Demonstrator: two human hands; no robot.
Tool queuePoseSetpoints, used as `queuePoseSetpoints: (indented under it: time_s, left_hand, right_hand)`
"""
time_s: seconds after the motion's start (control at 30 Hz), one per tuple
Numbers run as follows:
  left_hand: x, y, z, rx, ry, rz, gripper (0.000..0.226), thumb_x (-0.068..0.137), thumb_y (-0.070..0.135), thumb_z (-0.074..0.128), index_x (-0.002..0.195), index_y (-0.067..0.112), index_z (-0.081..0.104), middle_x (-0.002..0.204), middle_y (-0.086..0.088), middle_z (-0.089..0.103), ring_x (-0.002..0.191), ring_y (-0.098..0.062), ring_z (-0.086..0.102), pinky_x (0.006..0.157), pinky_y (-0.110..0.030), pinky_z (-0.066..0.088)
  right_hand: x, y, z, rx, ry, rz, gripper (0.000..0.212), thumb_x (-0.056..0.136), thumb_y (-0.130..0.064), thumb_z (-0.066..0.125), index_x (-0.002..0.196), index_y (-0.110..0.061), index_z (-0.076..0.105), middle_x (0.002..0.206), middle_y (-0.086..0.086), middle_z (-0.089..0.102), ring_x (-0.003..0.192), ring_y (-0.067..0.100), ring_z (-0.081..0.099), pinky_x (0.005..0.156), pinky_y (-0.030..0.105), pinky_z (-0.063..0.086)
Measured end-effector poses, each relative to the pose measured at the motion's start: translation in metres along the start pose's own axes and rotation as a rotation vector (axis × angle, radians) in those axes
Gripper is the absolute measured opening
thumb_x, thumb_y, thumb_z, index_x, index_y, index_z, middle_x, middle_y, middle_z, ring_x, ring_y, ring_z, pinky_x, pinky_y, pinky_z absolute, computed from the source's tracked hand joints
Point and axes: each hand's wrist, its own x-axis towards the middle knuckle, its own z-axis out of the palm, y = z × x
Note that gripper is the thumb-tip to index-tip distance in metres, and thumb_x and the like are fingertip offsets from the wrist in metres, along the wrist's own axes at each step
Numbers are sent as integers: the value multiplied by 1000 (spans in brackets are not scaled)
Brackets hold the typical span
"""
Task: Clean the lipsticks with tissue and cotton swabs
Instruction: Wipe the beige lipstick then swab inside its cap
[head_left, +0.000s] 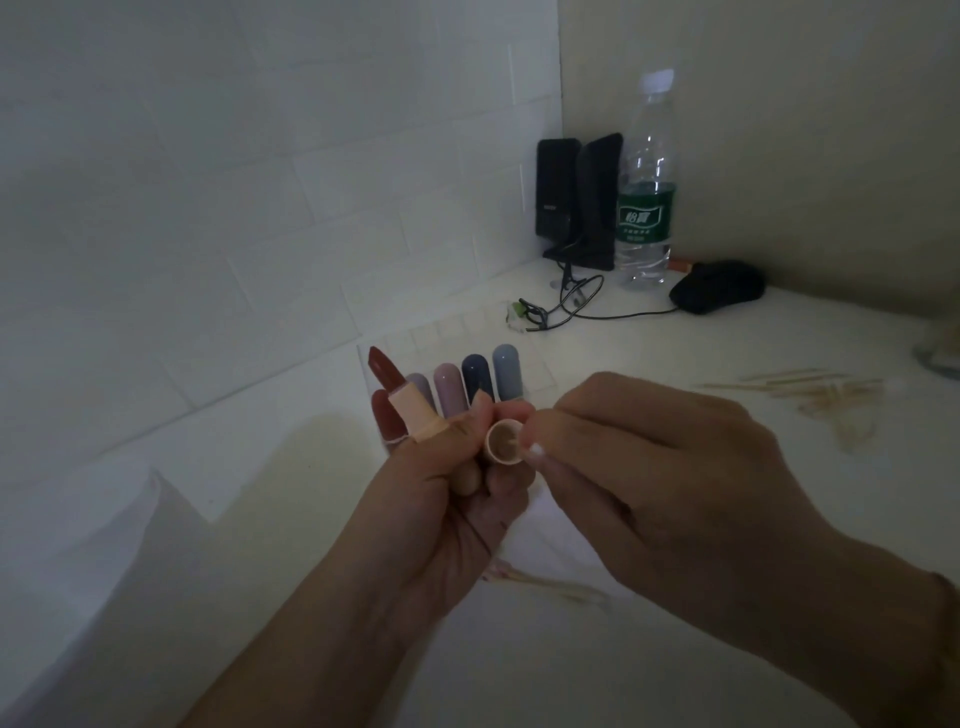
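My left hand (447, 499) grips two things: an open peach lipstick (410, 400) with its dark red bullet pointing up, and its peach cap (503, 440) with the open mouth facing me. My right hand (639, 467) pinches a cotton swab whose white tip (535, 450) sits at the cap's rim. Behind the hands, several capped lipsticks (475, 376) in red, mauve, pink, navy and grey-blue stand in a clear holder (441, 332). A white tissue (550, 525) lies on the table under my hands, with used swabs (545, 584) on it.
A pile of wooden cotton swabs (821, 397) lies on the table at the right. In the far corner stand two black speakers (576, 200), a water bottle (645, 197), a black mouse (717, 286) and cables (571, 306). White cloth (104, 561) lies at the left.
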Motion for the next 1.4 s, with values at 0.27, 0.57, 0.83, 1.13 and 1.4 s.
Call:
queuePoseSetpoints:
  time_s: [0.27, 0.57, 0.83, 1.13, 1.4]
  left_hand:
    - [0, -2, 0, 10, -34, -2, 37, 92, 5, 46, 65, 1, 72, 59, -4, 63, 46, -8, 57, 43, -19, 50]
    - [-1, 0, 0, 72, -85, 12, 39, 88, 9, 49, 57, 2, 72, 58, -6, 62, 50, -10, 60, 53, -20, 55]
    - [0, 1, -3, 88, -86, 36, 48, 92, 7, 46, 51, 4, 70, 54, -7, 57, 43, -9, 55, 41, -19, 49]
    - [-1, 1, 1, 139, -112, 57, 35, 81, 11, 51, 52, 5, 71, 54, -7, 60, 44, -10, 58, 44, -18, 51]
    - [1, 2, -3, 205, -103, 70, 41, 86, 13, 49, 51, 8, 71, 54, -4, 60, 48, -7, 50, 48, -16, 43]
  right_hand:
    - [1, 2, -2, 46, 10, 54, 26, 95, -19, 50, 79, -11, 69, 73, 1, 57, 58, 12, 45, 63, 9, 31]
    - [1, 3, -5, 51, -9, 39, 22, 93, -17, 53, 79, -10, 69, 71, -1, 54, 58, 10, 40, 65, 2, 28]
    - [2, 2, -7, 109, -45, 33, 20, 92, -17, 54, 80, -12, 69, 73, -2, 56, 58, 10, 43, 61, 9, 30]
    - [1, 0, -7, 115, -65, 26, 20, 91, -16, 54, 81, -11, 70, 74, 0, 58, 59, 10, 44, 64, 7, 29]
    - [1, 1, -4, -69, -61, -60, 11, 90, -6, 57, 82, -7, 65, 71, 4, 52, 59, 13, 30, 62, 17, 25]
